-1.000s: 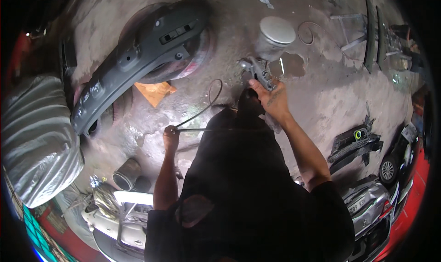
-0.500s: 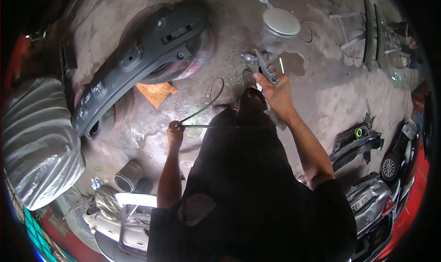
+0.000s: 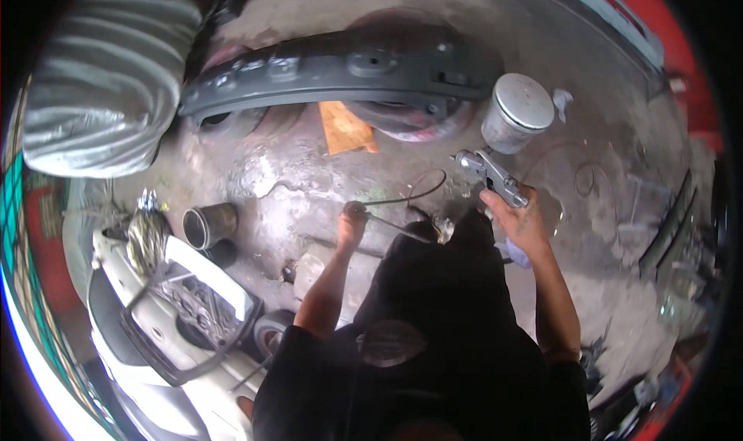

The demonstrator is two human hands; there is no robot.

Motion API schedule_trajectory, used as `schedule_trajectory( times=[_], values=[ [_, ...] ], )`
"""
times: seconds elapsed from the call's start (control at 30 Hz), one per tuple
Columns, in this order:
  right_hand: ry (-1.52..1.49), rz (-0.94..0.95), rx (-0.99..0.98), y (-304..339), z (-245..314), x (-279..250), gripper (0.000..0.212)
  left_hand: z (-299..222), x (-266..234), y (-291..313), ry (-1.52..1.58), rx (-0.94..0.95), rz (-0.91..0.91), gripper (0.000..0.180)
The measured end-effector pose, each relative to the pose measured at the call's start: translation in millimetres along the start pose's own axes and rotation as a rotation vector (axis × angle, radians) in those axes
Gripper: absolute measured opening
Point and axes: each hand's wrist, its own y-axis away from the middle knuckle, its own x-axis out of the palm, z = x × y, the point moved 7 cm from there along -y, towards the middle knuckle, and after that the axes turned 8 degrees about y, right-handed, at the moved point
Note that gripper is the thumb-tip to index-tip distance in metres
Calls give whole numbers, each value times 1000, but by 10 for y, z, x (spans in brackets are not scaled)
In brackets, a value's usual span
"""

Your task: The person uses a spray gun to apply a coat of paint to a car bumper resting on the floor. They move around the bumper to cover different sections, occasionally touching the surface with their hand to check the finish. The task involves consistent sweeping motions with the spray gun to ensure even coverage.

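okay, on the head view now, right hand first: i have the right hand (image 3: 517,215) clamped around the handle of a grey metal spray gun (image 3: 494,176), thumb on the near side, fingers wrapped over the far one. the gun's head pokes out past the thumb, up and to the left, well clear of the palm, over bare concrete floor (image 3: 302,158).

across to the left hand (image 3: 353,224), and it's a closed fist on a thin dark hose (image 3: 406,200). the hose leaves that grip to the right in two strands: the upper one curls into a loop between the two hands, the lower one slants down to the dark trousers (image 3: 449,286). where it goes from there, i can't tell.

just beyond the gun i've got a lidded pale bucket (image 3: 517,116), standing upright. further off, a long grey car panel (image 3: 309,73) lies across tyres, an orange sheet (image 3: 346,128) beside its near edge.
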Motion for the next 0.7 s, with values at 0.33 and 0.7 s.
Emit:
schedule_trajectory(
  times=[0.33, 0.7],
  values=[
    [311, 95, -546, -1212, 2158, 435, 45, -612, -1022, 667, 268, -284, -512, 17],
    [523, 280, -744, -2307, 3172, 871, 43, -1559, -925, 493, 189, -262, -794, 18]
  ],
)
